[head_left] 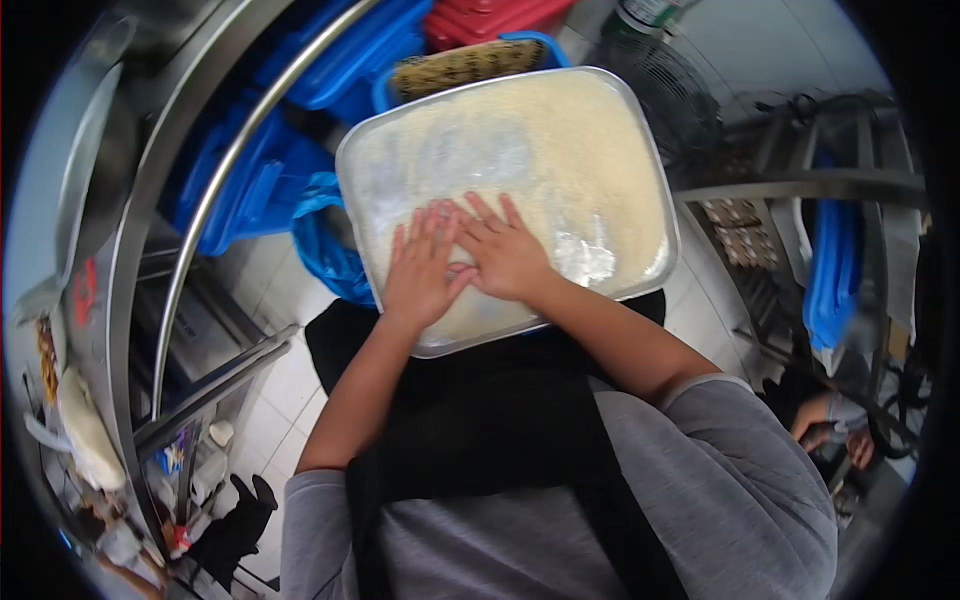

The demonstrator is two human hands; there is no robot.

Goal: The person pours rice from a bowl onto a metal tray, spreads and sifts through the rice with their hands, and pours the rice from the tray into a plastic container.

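Left hand (425, 275) and right hand (505, 255), two of them, both laid flat and wide open, palms down, fingers stretched forward and a little apart, gripping nothing! They press on the pale, grainy layer (600, 150) inside one metal tray (672, 235), just left of its middle, thumbs meeting. Two bare forearms (605, 330) angle inward to the tray, elbows out wide, from two grey sleeves (750, 440). The tray's near edge sits right up by the black apron (490, 430). Left of the tray, close in, one blue bag (325, 250); just past its far edge, one blue container (545, 48) with a speckled yellow-brown mass (465, 70); farther beyond, a red container (490, 20).
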